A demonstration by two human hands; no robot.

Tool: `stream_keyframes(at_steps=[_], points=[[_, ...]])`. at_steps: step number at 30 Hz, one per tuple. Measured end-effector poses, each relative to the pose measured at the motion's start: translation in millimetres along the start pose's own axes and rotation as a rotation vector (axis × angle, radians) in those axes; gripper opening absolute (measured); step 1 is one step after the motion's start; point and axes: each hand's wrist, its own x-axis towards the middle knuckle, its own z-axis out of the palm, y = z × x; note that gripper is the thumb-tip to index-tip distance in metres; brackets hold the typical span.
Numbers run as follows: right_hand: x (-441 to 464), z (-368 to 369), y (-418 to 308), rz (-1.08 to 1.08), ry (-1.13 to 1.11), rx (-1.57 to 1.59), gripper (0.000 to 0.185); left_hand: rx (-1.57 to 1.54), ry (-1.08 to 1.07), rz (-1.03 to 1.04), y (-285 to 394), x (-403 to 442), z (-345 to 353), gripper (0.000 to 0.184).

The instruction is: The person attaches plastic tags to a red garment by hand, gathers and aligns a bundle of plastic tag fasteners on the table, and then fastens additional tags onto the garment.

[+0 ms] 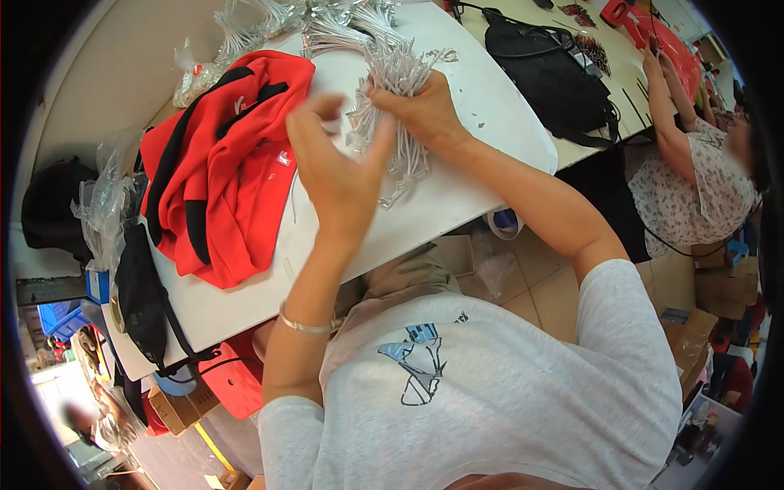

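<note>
A thick bundle of thin white cables (400, 69) stands out of my right hand (429, 113), whose fingers are wrapped round it above the white table. Its lower ends, with small pale connectors, hang below the hand. My left hand (336, 167) is just left of the bundle, fingers apart and somewhat blurred by motion. Whether its fingertips touch the cables I cannot tell. More bundles of white cables (335, 33) lie on the table beyond my hands.
A red and black garment (229, 167) lies on the white table (343, 265) to the left. Clear plastic bags (110, 192) and a black bag (143, 294) hang by the left edge. Another black bag (543, 73) lies at the right, near a person in a patterned top (694, 184).
</note>
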Motion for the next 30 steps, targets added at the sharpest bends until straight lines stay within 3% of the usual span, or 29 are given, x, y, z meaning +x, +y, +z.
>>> stream_keyframes(at_steps=[2, 5, 10, 16, 23, 25, 27, 28, 30], points=[[-1, 2, -3, 0.005, 0.010, 0.010, 0.015, 0.201, -0.214, 0.214, 0, -31, -5, 0.039], [-3, 4, -8, -0.002, 0.016, 0.029, 0.013, 0.439, -0.192, 0.269, 6, -53, 16, 0.029], [-2, 5, -2, -0.063, 0.036, 0.033, 0.011, 0.513, -0.160, 0.136, 2, -48, 29, 0.025], [-1, 4, 0, -0.056, 0.034, 0.012, 0.012, 0.661, -0.178, 0.222, 1, -47, 38, 0.019], [0, 3, -1, -0.016, 0.036, 0.060, 0.016, 0.774, -0.320, 0.141, 14, -56, -8, 0.008], [0, 1, -2, 0.018, 0.046, 0.039, 0.018, 0.607, -0.531, -0.014, 13, -62, -36, 0.014], [3, -1, -3, 0.009, 0.045, 0.031, 0.020, 0.435, -0.635, -0.329, 22, -59, -68, 0.016], [4, -2, -4, 0.002, 0.047, 0.023, 0.021, 0.440, -0.632, -0.327, 23, -51, -73, 0.016], [-1, 1, -3, 0.005, 0.043, 0.011, 0.024, 0.169, -0.307, -0.549, 26, -45, -84, 0.015]])
